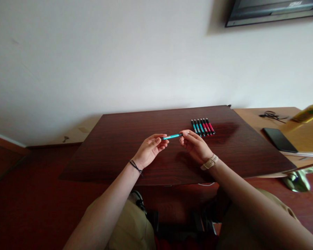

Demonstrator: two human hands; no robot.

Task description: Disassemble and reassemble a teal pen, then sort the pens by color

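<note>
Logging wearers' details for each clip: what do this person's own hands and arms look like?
The left hand and right hand are ungloved; no sleeves show on the forearms. A thin dark cord bracelet circles the left wrist, a beige watch-style strap the right.

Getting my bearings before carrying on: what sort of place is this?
Possibly a home study or small office: dark reddish-brown wood-grained table, black flat screen on the white wall, row of slim turquoise and red pens.

A turquoise pen (172, 136) with dark ends is held crosswise, nearly level, by fingers (155, 142) at both ends.
</note>
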